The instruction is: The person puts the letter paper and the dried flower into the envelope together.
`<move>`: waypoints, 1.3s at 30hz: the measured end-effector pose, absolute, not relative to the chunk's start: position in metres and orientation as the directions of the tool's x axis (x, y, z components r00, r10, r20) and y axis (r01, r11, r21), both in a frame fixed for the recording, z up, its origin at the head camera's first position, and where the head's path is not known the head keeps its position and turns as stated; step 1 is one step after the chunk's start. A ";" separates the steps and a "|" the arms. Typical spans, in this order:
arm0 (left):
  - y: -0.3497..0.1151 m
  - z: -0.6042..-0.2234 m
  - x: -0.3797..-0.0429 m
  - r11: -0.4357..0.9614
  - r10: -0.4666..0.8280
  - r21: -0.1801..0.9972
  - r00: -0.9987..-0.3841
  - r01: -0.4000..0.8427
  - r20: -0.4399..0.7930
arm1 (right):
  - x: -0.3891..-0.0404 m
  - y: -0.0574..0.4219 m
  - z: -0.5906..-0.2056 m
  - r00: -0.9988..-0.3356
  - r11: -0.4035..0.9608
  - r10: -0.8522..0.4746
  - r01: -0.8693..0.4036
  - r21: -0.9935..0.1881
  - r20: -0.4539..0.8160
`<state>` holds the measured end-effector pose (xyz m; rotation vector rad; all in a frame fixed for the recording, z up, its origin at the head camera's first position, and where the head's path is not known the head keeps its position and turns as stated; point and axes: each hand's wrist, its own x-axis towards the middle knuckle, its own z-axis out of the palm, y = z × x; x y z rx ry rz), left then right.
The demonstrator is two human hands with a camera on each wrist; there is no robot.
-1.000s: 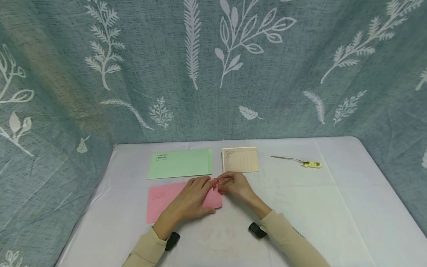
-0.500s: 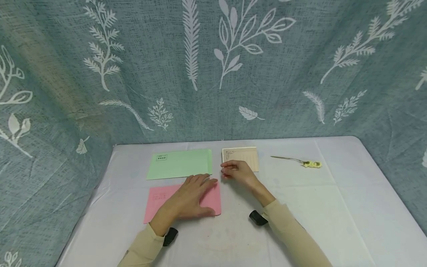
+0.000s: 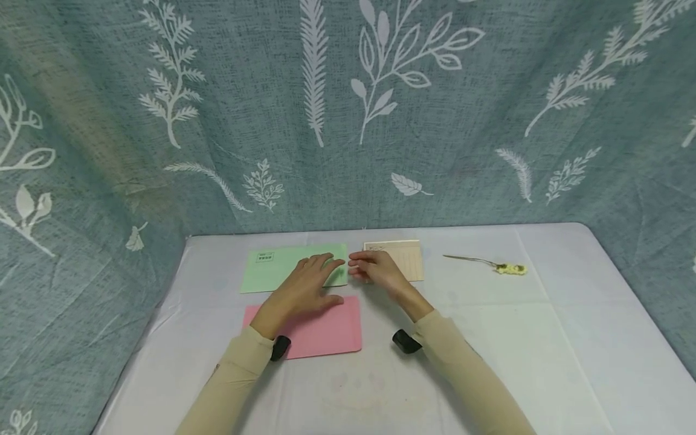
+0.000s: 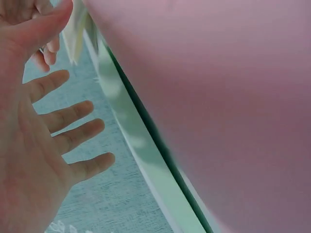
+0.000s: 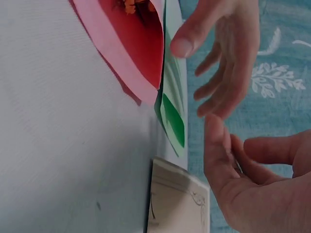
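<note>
My left hand hovers with spread fingers over the gap between the pink envelope and the green envelope. To its right is my right hand, fingers loosely bent and holding nothing, in front of the cream lined paper. Both hands face each other, fingertips apart. The pink envelope's mouth gapes in the right wrist view, where a small orange thing lies inside, partly cut off by the frame edge. The green envelope lies just beyond the pink one, its mouth slightly parted.
A thin metal stick with a yellow ornament lies on the right part of the white-covered table. A green-blue leaf-patterned curtain hangs behind and at both sides of the table.
My right hand has left the pink envelope's mouth and moved up and away. My left hand has lifted off that envelope and shifted toward the green one.
</note>
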<state>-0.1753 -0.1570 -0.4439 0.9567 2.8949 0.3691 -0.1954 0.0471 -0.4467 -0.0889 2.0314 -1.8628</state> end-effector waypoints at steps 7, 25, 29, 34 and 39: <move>-0.159 -0.443 -0.200 0.834 0.528 0.285 -0.834 0.473 -0.162 | -0.202 0.034 -0.449 -0.908 0.145 -0.311 0.248 -0.958 -0.282; -0.161 -0.446 -0.228 0.828 0.543 0.302 -0.812 0.473 -0.214 | -0.211 0.024 -0.462 -0.878 0.087 -0.346 0.320 -0.943 -0.330; -0.158 -0.443 -0.229 0.832 0.539 0.293 -0.812 0.471 -0.225 | -0.210 0.023 -0.462 -0.885 0.093 -0.337 0.310 -0.946 -0.323; -0.156 -0.442 -0.230 0.832 0.542 0.267 -0.813 0.486 -0.213 | -0.210 0.024 -0.460 -0.886 0.089 -0.346 0.297 -0.951 -0.309; -0.157 -0.443 -0.231 0.833 0.543 0.242 -0.818 0.497 -0.191 | -0.210 0.024 -0.458 -0.893 0.069 -0.341 0.287 -0.955 -0.293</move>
